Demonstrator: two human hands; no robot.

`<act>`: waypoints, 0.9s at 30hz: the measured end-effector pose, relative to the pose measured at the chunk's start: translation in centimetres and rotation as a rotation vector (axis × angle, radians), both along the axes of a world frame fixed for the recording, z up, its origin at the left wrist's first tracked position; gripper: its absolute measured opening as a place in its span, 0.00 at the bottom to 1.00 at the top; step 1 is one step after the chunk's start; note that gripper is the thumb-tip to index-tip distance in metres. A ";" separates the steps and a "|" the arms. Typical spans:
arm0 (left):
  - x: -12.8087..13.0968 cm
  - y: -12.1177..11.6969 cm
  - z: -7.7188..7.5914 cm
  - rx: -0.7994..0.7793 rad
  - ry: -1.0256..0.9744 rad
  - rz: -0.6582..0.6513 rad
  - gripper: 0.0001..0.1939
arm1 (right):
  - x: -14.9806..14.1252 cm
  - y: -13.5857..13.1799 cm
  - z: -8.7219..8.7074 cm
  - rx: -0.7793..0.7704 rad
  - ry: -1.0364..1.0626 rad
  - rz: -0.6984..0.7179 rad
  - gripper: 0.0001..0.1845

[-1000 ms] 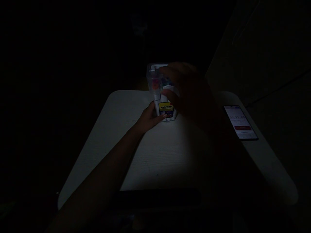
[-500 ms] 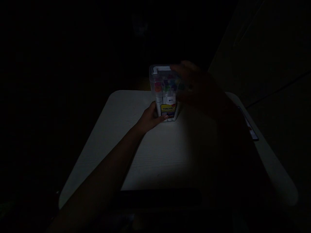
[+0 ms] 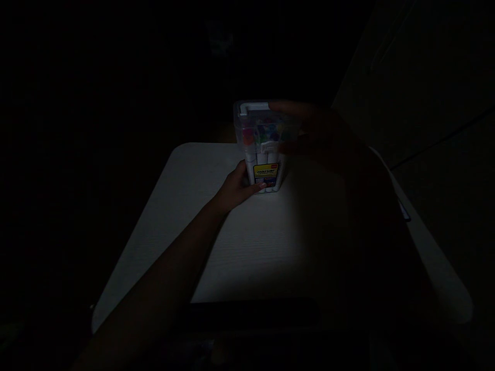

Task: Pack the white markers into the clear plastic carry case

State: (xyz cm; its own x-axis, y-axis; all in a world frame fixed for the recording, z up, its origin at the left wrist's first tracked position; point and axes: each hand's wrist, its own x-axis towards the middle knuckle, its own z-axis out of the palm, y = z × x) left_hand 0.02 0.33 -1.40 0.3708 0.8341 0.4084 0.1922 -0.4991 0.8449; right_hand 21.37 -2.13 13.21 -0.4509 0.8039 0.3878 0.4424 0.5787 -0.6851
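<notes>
A clear plastic box of markers (image 3: 250,161) stands upright near the far edge of the white table. White marker barrels and colourful caps show through its walls, and a yellow and blue label is on the front. My left hand (image 3: 234,189) wraps round the lower left side, thumb across the label's bottom. At the top, the clear lid (image 3: 242,121) with its white handle (image 3: 255,106) is on the box. My right hand (image 3: 315,126), deep in shadow, grips the lid's right side, with fingers on top and thumb by the front latch.
The pale table (image 3: 181,206) has rounded corners. Near its right edge lies a dark-rimmed flat object (image 3: 404,210), mostly hidden behind my right forearm. A cable (image 3: 444,139) runs beyond the right side. Darkness hides most surroundings.
My right hand has closed in on the lid, its thumb now by the front latch. The box has shifted slightly left in view. My left hand keeps its hold.
</notes>
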 end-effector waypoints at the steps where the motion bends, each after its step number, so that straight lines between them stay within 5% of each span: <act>1: 0.0 0.0 0.0 -0.004 -0.002 -0.002 0.32 | 0.1 0.1 0.0 -0.001 0.019 0.017 0.34; 16: 0.1 -0.1 0.0 0.006 -0.028 -0.017 0.33 | 0.9 -0.2 0.0 -0.177 0.234 0.074 0.30; 27: 0.0 -0.1 0.0 -0.030 -0.034 -0.016 0.30 | 0.4 0.8 -0.7 0.031 -0.016 0.029 0.36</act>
